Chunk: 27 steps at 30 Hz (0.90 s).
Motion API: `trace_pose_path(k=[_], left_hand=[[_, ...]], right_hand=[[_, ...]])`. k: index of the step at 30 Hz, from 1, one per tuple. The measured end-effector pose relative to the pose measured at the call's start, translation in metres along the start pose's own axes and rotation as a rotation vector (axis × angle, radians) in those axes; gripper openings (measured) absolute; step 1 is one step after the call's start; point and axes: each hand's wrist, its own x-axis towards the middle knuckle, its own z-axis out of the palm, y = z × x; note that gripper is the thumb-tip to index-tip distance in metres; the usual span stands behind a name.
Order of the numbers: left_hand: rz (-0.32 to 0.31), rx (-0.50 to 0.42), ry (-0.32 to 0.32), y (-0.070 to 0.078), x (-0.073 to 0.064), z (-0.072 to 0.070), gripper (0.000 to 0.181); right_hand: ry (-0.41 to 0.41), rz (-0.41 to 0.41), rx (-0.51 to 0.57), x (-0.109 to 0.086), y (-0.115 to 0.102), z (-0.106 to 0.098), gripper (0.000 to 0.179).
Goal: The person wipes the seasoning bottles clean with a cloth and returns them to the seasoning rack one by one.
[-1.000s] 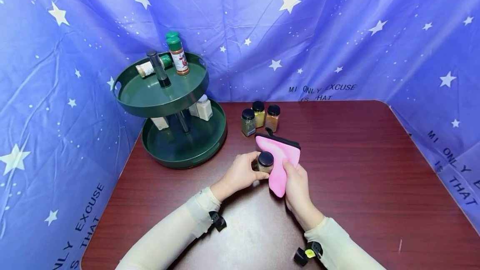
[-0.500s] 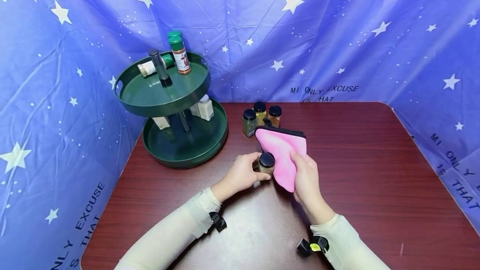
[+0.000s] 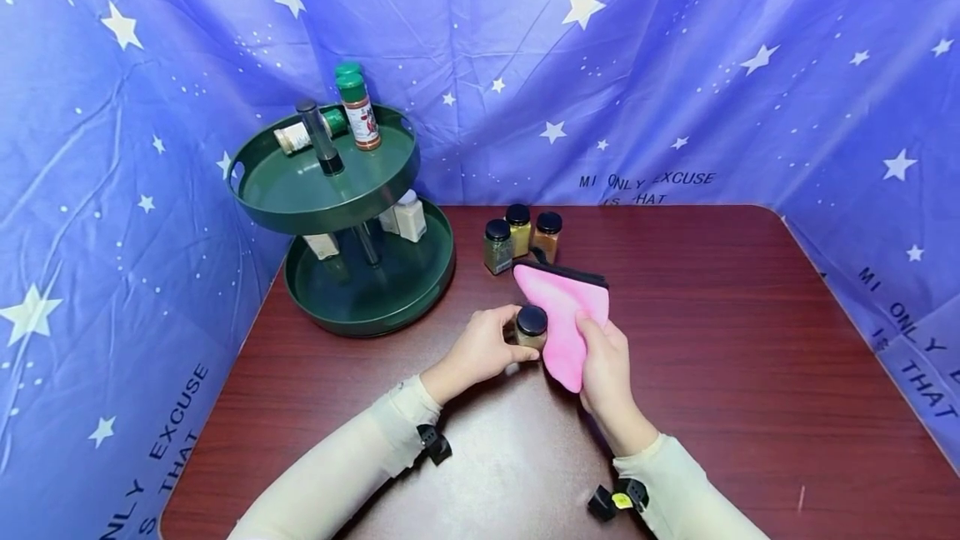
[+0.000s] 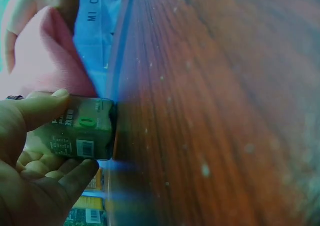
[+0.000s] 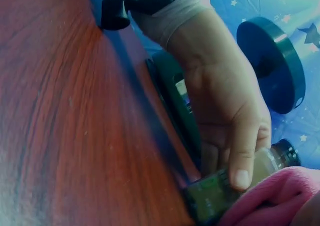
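Note:
My left hand (image 3: 483, 346) grips a small clear spice jar (image 3: 531, 337) with a black lid, thumb on the near side and fingers round the far side. In the left wrist view the jar (image 4: 85, 128) shows a printed label with a barcode, its base right at the tabletop. My right hand (image 3: 606, 369) holds a pink cloth (image 3: 564, 319) with a black edge, thumb on top. The cloth lies against the jar's right side. In the right wrist view the pink cloth (image 5: 280, 201) overlaps the jar (image 5: 212, 196) below the left thumb.
Three black-lidded spice jars (image 3: 498, 248) stand just behind the cloth. At the left is a green two-tier round tray (image 3: 367, 315); its upper tier bears green-capped bottles (image 3: 362, 115), one lying down, and the lower tier white containers (image 3: 409, 217). A starry curtain surrounds the table (image 3: 750, 340).
My right hand and the cloth shift right and away from me, then partly back left and toward me along the jar's side. My left hand keeps the jar in place.

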Motion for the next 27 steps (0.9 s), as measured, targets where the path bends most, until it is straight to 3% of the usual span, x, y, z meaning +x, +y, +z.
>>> trace_pose_path(k=[3,6,11,15,23,27], left_hand=[[0.0,0.009,0.004,0.0,0.0,0.0,0.044],[0.008,0.016,0.009,0.001,0.0,0.0,0.042],[0.007,0.006,0.008,0.002,-0.001,-0.001,0.042],[-0.01,0.005,-0.004,0.002,0.0,-0.001,0.043],[-0.02,0.041,-0.08,0.004,0.005,-0.008,0.044],[-0.031,0.059,-0.123,0.007,0.007,-0.012,0.049]], right_hand=[[0.014,-0.07,0.063,-0.004,-0.003,0.001,0.019],[0.024,-0.097,0.047,-0.004,-0.003,0.001,0.021],[0.034,-0.031,-0.072,-0.001,0.006,0.001,0.02],[0.03,0.026,-0.104,-0.001,0.012,-0.001,0.021],[0.055,-0.086,0.078,-0.002,0.004,-0.004,0.023],[0.047,-0.077,0.096,0.002,-0.002,-0.006,0.023]])
